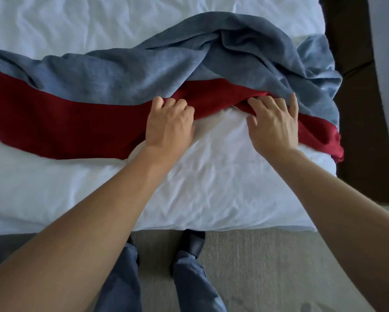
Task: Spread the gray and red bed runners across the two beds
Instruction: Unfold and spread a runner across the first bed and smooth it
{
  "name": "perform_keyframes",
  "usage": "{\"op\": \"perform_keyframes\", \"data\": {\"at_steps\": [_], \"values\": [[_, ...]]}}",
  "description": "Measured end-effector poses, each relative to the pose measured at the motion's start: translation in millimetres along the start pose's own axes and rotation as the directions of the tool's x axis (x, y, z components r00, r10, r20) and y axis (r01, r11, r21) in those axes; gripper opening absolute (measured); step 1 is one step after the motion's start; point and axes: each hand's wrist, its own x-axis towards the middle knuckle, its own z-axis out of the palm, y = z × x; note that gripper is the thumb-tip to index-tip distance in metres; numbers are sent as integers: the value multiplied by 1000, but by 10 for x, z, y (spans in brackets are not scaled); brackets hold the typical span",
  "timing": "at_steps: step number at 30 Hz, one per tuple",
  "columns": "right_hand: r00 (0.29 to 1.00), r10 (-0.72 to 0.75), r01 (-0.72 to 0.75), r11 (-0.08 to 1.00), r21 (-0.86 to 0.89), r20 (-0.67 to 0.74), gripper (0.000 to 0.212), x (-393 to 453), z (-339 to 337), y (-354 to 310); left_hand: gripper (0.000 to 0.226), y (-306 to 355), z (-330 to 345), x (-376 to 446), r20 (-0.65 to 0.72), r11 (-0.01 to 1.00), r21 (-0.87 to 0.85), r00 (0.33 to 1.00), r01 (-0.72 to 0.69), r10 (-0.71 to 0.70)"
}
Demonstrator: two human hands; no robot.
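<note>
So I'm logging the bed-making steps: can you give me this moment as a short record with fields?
surface: white bed, bedding wrinkled
runner: gray and red runner lying across the bed, red band on the near side
runner state: flat toward the left, bunched and folded toward the right end
left hand: fingers curled into the red edge
right hand: fingers on the red fold
floor: carpet at the person's feet
task status: runner not yet spread smooth

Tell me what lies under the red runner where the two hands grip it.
White bedding shows beneath the lifted edge of the red runner, between the left hand and right hand. Farther back, the gray runner overlaps it, hiding everything beneath.
</note>
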Motion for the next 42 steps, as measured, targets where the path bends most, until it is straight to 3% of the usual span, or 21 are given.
{"op": "perform_keyframes", "data": {"at_steps": [7,12,16,18,21,23,29,38,42], "values": [[1000,-15,15,1000,-6,-17,16,161,96,247,15,-8,90,49,-10,998,-12,998,65,-65],[998,-47,50,995,91,-34,20,47,16,359,16,-6,24,-73,-75,988,-154,997,10,-22],[996,-84,78,984,161,32,18,-213,-67,440,12,-23,-91,-45,-177,955,-261,966,140,-190],[996,-75,80,980,180,-39,16,-304,-105,415,10,-8,-130,11,-185,944,-279,955,175,-232],[969,-157,196,958,210,-188,9,-360,-121,252,9,190,-109,-18,-151,962,-267,984,56,-99],[954,-228,265,945,190,-197,7,-367,-90,133,9,292,-47,-110,-142,973,-231,990,-25,-8],[987,-132,138,988,69,-89,28,-207,53,94,44,262,34,-85,-72,994,-112,997,-4,-4],[998,-39,43,996,75,-49,20,3,125,83,29,259,71,267,0,994,-93,998,63,-63],[993,-43,58,988,145,-107,15,-159,57,83,21,241,71,296,5,995,-84,998,55,-55]]}}
